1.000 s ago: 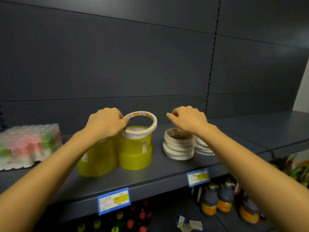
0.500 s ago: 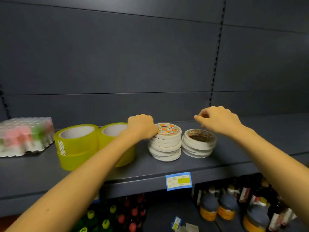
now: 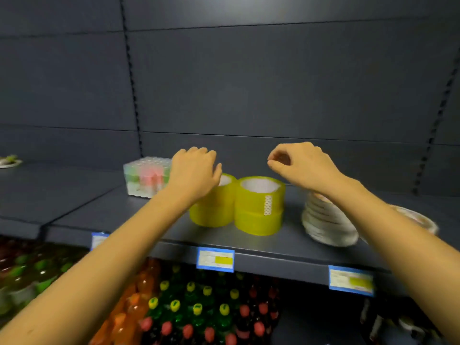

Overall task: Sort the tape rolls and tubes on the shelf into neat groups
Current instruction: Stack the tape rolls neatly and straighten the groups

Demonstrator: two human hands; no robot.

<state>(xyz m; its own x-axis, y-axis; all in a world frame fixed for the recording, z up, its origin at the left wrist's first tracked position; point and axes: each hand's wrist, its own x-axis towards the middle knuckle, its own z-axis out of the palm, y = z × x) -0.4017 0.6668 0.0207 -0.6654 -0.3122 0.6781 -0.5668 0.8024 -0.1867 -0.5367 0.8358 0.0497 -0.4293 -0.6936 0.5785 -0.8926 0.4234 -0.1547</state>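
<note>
**Both hands empty over sorted yellow tape**

Two stacks of wide translucent yellow tape rolls (image 3: 260,207) stand touching side by side on the dark grey metal shelf (image 3: 119,210), probably paired because they match. A shrink-wrapped block of pastel plastic tubes (image 3: 146,176) sits just to their left, and a stack of thin white tape rolls (image 3: 326,220) stands near on their right, so each kind seems to have its own spot.

The left hand (image 3: 194,173) hangs over the left yellow stack, fingers relaxed and gripping nothing; contact cannot be told. The right hand (image 3: 303,165) hovers above the right yellow stack, loosely curled and empty.
</note>
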